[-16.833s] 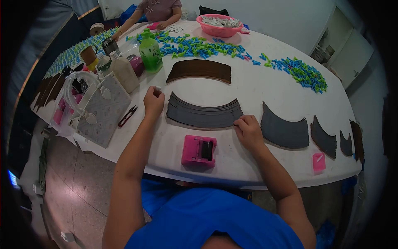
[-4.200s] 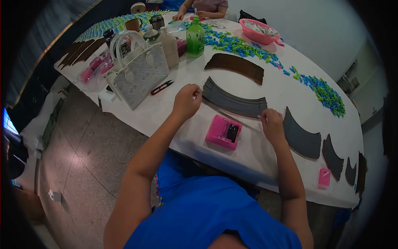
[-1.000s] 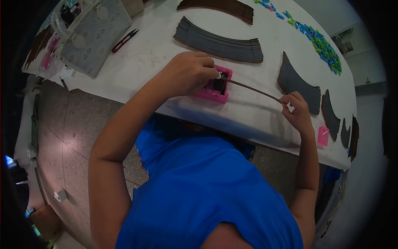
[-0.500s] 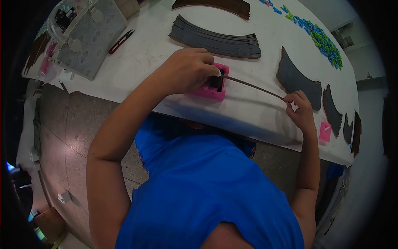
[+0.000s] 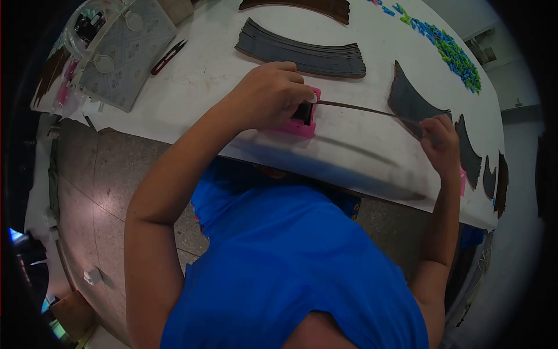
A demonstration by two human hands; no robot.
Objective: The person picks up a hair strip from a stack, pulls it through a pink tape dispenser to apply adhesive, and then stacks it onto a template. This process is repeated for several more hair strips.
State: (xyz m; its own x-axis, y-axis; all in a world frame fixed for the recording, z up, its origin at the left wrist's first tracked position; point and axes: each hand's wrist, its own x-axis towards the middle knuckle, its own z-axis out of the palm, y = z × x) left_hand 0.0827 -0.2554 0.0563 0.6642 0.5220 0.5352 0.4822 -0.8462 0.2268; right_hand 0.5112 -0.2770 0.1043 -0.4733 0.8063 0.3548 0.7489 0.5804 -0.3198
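A thin dark strip (image 5: 360, 108) stretches above the table between my two hands. My left hand (image 5: 276, 96) pinches its left end over a pink holder (image 5: 299, 129) with a black part inside, and something small and white shows at the fingertips. At the strip's right end my right hand (image 5: 440, 142) is closed on it, in front of a dark curved strip bundle (image 5: 410, 99). Beyond my left hand lies a wide, curved bundle of dark grey strips (image 5: 299, 51).
Red-handled snips (image 5: 167, 58) and a clear case (image 5: 125, 58) lie at the left. Blue and green pieces (image 5: 450, 55) are heaped at the back right. A brown curved bundle (image 5: 302, 6) sits at the back; more dark pieces (image 5: 468, 152) lie at the right.
My right hand has moved right and slightly away from me, now partly covering the small pink block. My left hand has shifted slightly right, and the strip is more nearly level.
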